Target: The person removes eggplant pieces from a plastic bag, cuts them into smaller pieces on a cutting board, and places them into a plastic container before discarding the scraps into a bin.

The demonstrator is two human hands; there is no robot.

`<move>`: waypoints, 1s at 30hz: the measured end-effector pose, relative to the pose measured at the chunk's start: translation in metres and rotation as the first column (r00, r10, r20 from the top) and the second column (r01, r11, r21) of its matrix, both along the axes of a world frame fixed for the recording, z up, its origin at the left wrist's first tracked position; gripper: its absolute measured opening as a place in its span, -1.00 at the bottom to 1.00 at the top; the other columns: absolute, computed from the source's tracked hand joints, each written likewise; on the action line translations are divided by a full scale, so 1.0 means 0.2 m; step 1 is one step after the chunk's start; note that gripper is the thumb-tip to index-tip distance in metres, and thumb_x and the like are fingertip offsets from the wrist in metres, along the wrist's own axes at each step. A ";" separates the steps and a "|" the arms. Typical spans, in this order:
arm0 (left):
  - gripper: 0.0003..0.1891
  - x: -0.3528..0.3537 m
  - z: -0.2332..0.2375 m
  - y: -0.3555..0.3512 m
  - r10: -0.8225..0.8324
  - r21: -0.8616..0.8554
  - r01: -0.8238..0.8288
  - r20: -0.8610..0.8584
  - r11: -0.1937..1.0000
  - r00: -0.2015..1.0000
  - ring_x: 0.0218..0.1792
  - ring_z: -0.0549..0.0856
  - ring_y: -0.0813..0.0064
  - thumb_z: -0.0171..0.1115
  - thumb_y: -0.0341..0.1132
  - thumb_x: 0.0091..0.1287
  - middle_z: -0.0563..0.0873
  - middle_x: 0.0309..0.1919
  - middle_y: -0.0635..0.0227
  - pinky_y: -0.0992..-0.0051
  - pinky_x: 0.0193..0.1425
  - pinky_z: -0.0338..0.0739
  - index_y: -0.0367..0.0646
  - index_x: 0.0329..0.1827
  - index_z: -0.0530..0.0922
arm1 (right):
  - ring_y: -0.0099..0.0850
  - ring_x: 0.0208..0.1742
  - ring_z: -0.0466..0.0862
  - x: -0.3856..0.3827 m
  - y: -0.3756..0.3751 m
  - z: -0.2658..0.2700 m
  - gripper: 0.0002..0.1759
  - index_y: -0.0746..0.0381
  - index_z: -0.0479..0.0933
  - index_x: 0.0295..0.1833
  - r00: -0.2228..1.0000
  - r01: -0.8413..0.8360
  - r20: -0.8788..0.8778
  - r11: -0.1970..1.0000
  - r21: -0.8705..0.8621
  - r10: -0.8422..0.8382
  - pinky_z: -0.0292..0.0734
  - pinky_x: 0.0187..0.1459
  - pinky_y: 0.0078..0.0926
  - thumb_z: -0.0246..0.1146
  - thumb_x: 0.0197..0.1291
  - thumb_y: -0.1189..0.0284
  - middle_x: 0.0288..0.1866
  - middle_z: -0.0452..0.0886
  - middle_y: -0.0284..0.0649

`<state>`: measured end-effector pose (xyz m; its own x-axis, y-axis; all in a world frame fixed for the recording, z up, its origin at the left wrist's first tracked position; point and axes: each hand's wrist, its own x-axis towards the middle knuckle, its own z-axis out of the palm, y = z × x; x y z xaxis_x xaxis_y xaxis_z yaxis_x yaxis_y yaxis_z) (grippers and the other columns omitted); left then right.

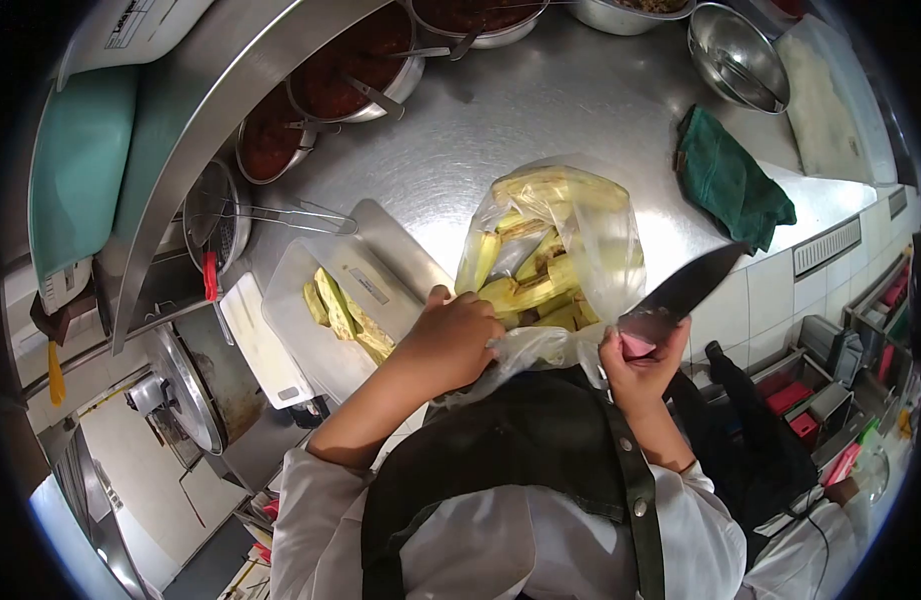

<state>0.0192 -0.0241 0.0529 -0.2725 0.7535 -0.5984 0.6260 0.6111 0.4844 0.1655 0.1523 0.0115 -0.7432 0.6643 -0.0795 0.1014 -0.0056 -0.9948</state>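
Toward eleven, sauce bowls, cloth at two, central bag of yellow pieces, left hand curled alongside, grip unclear, right hand clutching knife.

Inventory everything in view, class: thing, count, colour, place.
Plastic bag: 1, clear, centre
Pieces: several, yellow-green, bag and tub
Tub: 1, translucent, left of bag
Board: 1, white, left
Knife: 1, dark, right hand
Cloth: 1, green, right
Bowls: 5+, silver, far side
Container: 1, teal, upper left
Strainer: 1, silver, left
Counter: 1, silver, beneath
Co-worker: 1, black and white, lower right
Left hand: 1, bare, at bag
Right hand: 1, bare, gripping knife
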 end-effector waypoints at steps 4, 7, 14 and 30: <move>-0.79 0.01 -0.08 -0.02 0.046 0.067 -0.037 -0.131 0.997 0.990 -0.01 0.52 0.41 0.17 -0.38 0.14 0.60 -0.21 0.37 0.24 0.13 0.16 -0.09 -0.15 0.57 | -0.60 -0.29 0.52 -0.01 -0.03 -0.03 -0.40 0.28 0.10 0.08 0.999 0.000 -0.049 0.993 -0.115 -0.006 0.46 -0.27 -0.70 0.23 -0.05 0.74 -0.18 0.44 -0.24; -0.71 0.01 -0.16 0.16 0.197 0.289 -0.125 -0.238 0.949 0.951 0.01 0.52 0.39 0.14 -0.43 0.12 0.59 -0.18 0.35 0.21 0.18 0.13 -0.11 -0.06 0.54 | -0.60 -0.23 0.48 -0.04 0.01 -0.01 -0.39 0.26 0.13 0.07 0.997 0.072 0.022 0.993 0.093 -0.074 0.44 -0.21 -0.67 0.27 -0.08 0.69 -0.16 0.40 -0.26; -0.65 0.09 -0.43 0.44 0.131 0.365 0.055 -0.464 0.929 0.876 0.08 0.47 0.24 0.17 -0.44 0.04 0.55 -0.13 0.18 0.14 0.16 0.16 -0.23 -0.05 0.54 | -0.57 -0.13 0.45 -0.11 0.05 0.03 -0.35 0.27 0.14 0.10 0.987 0.155 -0.046 0.988 0.021 -0.154 0.43 -0.14 -0.66 0.29 -0.11 0.69 -0.09 0.36 -0.27; -0.40 0.07 -0.33 0.30 0.385 0.552 -0.147 -0.344 0.821 0.856 -0.01 0.51 0.18 0.45 -0.30 -0.28 0.54 -0.15 0.11 0.20 0.21 0.16 -0.27 -0.10 0.44 | -0.48 -0.23 0.53 -0.21 0.16 0.12 -0.16 0.32 -0.03 0.29 0.998 -0.056 -0.034 0.990 0.133 0.061 0.52 -0.23 -0.55 0.31 -0.06 0.68 -0.15 0.46 -0.17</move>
